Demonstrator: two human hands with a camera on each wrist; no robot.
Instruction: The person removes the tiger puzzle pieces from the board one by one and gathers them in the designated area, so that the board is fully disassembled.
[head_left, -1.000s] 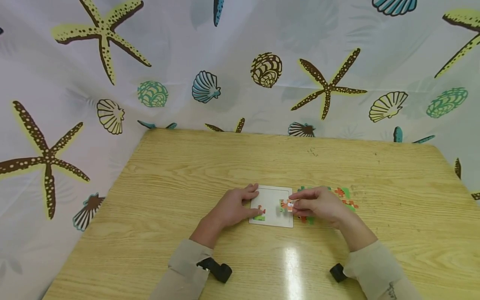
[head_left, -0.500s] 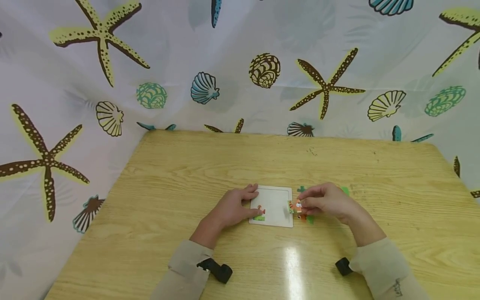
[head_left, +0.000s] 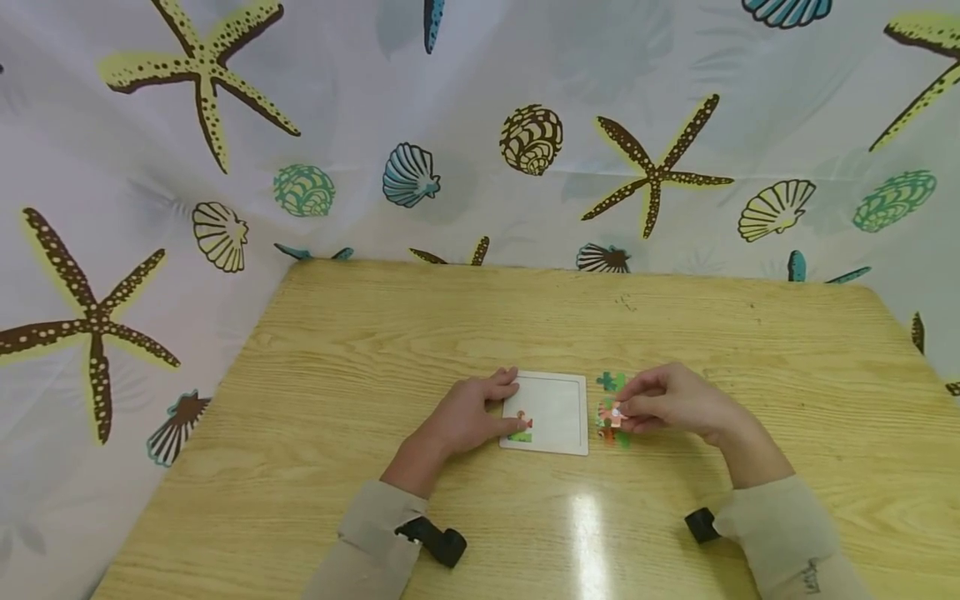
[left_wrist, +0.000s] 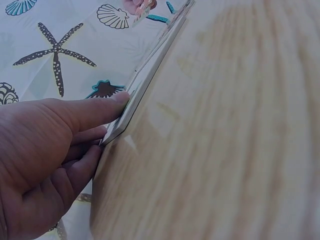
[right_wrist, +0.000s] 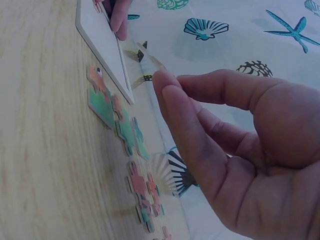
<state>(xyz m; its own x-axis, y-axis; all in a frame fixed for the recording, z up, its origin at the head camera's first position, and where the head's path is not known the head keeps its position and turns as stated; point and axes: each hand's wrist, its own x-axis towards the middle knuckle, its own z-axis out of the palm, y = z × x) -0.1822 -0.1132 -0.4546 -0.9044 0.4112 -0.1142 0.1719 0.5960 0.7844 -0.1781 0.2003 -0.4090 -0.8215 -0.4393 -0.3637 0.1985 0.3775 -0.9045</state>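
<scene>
A white, square puzzle tray (head_left: 555, 412) lies on the table, with one green-and-orange jigsaw piece (head_left: 519, 435) in its lower left corner. My left hand (head_left: 468, 414) holds the tray's left edge, thumb (left_wrist: 112, 102) on its face and the other fingers along the side. Right of the tray, my right hand (head_left: 667, 404) pinches an orange jigsaw piece (head_left: 609, 414) with a white patch between thumb and fingertips. In the right wrist view this piece shows only as a thin edge (right_wrist: 151, 57). It hovers over loose pieces, partly hiding them in the head view.
Several loose jigsaw pieces (right_wrist: 125, 127) lie on the wooden table (head_left: 420, 333) right of the tray, including a green piece (head_left: 606, 381) near its upper right corner. A curtain (head_left: 480, 75) printed with starfish and shells hangs behind the table and along its left side.
My right hand has moved right with the pinched jigsaw piece, from above the tray to over the loose pieces. My left hand has stayed on the tray's edge.
</scene>
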